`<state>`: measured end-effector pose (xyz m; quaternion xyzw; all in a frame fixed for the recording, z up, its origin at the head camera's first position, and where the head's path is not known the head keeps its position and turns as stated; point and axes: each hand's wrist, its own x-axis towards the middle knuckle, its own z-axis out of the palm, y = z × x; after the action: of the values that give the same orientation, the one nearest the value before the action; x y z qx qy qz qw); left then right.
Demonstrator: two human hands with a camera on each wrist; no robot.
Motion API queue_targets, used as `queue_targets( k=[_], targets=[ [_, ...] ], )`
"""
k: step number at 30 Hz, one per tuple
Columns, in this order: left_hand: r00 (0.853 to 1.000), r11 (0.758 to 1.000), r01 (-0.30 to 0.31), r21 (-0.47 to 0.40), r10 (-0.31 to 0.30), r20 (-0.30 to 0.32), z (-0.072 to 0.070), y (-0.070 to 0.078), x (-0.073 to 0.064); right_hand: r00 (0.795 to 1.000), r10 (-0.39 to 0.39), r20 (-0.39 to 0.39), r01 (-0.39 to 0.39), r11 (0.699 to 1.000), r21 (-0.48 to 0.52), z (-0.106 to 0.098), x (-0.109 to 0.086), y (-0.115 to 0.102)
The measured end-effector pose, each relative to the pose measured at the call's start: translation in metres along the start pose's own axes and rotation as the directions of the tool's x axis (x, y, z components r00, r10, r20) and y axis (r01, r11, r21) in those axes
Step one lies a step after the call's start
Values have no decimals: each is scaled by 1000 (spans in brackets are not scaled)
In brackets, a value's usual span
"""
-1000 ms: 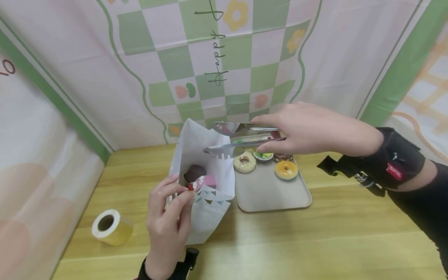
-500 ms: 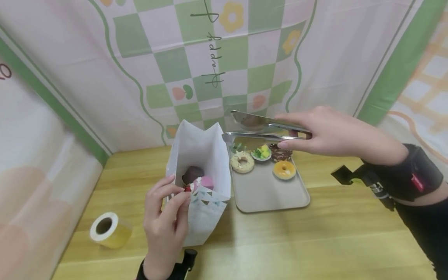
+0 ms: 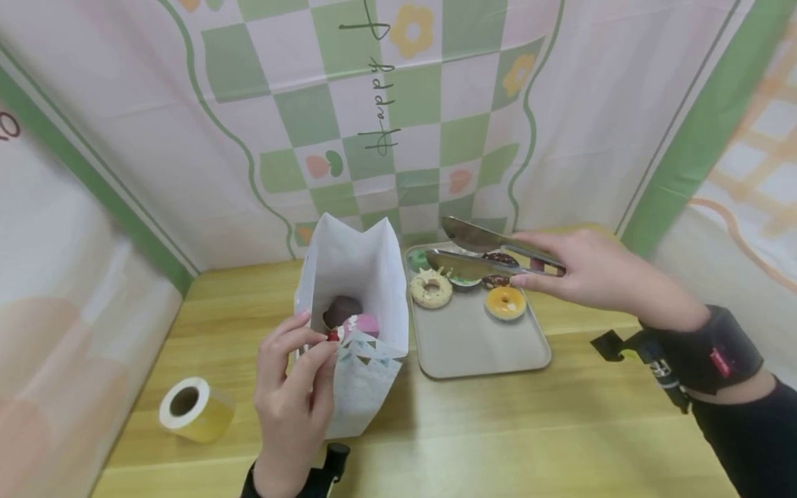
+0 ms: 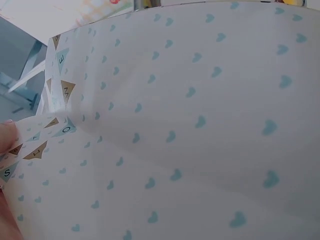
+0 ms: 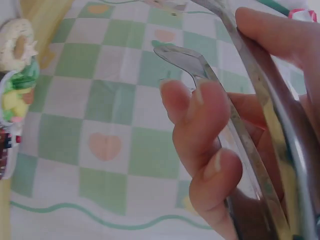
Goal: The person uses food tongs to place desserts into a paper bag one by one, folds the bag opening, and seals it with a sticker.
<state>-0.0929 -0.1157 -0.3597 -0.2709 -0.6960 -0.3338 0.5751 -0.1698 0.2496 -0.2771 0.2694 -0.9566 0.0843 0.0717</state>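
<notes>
Currently, the left hand [image 3: 289, 398] pinches the rim of the upright paper bag [image 3: 364, 398] at its near left corner. The right hand [image 3: 600, 273] grips the tongs [image 3: 476, 238], with the two arms spread apart. The tong tips hang over the far part of the tray [image 3: 479, 346]; contact with any piece there cannot be confirmed.

Edges and room: the bag mouth faces upward, its far rim rising in two peaks. The bag's right side stands just beside the tray's left edge. Bare surface extends across the near half of the tray, and the bench [image 3: 510, 443] continues from its front edge. The paper roll [image 3: 214, 418] is positioned left of the bag, well apart from the tray.

Materials and shapes: the tongs are polished metal. The bag is white paper, printed with teal hearts and lettered triangles. The tray is smooth, beige and round-cornered. It carries a speckled cream ring [image 3: 429, 301], an orange-glazed ring [image 3: 496, 308], a chocolate ring [image 3: 498, 281] and a small bowl [image 3: 465, 282]. Inside the bag lie a pink piece [image 3: 367, 325] and a dark brown piece [image 3: 341, 311]. The bench has wood grain.
</notes>
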Motion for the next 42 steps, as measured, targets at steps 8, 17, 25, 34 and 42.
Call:
queue_targets(
  k=[8, 17, 25, 34, 42],
  targets=[
    [1000, 1000, -5, 11, 5, 17, -2, -1, 1, 992, 109, 69, -112, 993, 47, 24, -11, 3],
    [1000, 1000, -22, 6, 22, 10, -1, -1, 0, 986, 153, 73, -159, 984, 77, 51, -20, 12],
    [1000, 1000, -19, 10, 19, 21, -2, 0, 1, 973, 209, 98, -220, 967, 127, 67, -30, 19],
    [1000, 1000, -21, 7, 21, -1, -2, 2, 1, 956, 269, 114, -285, 944, 165, 89, -38, 29],
    [1000, 1000, -20, 7, 20, -1, 0, 3, 1, 935, 327, 136, -347, 921, 174, 102, -48, 41]
  ],
)
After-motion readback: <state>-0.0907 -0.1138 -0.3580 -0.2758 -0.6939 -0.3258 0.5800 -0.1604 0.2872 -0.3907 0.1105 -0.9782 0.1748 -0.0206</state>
